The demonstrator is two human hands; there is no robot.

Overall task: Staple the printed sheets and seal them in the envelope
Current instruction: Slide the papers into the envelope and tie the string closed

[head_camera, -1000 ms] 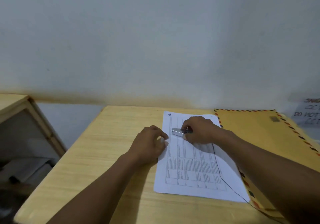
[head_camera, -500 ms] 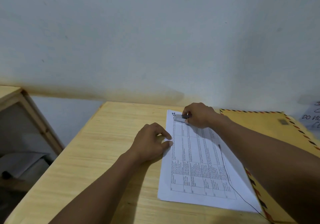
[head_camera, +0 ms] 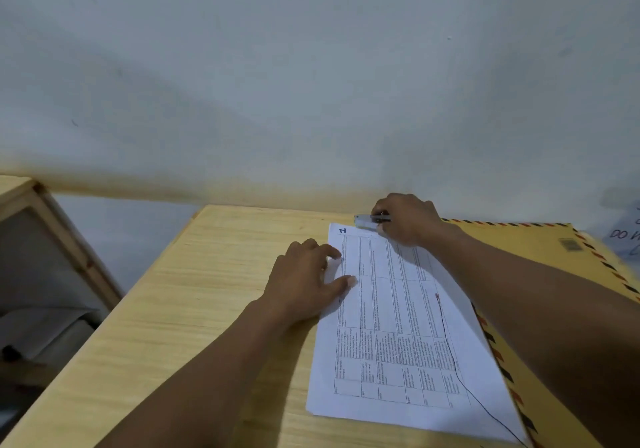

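Observation:
White printed sheets (head_camera: 398, 336) with a table lie on the wooden table (head_camera: 194, 302), partly over a large yellow envelope (head_camera: 533, 250) with a striped border. My left hand (head_camera: 304, 281) rests on the sheets' left edge, fingers and thumb pressing the paper down. My right hand (head_camera: 405, 219) grips a small silver stapler (head_camera: 365, 220) at the sheets' far edge, near the top corner marked "1". A thin black cord (head_camera: 460, 375) runs across the paper's right side.
A pale wall stands right behind the table. A wooden shelf unit (head_camera: 38, 226) holding papers sits at the left, below table level. A handwritten white note (head_camera: 623, 236) shows at the far right edge.
My right hand has slid the stapler from the middle of the page up to its far edge. The left hand has stayed on the left edge.

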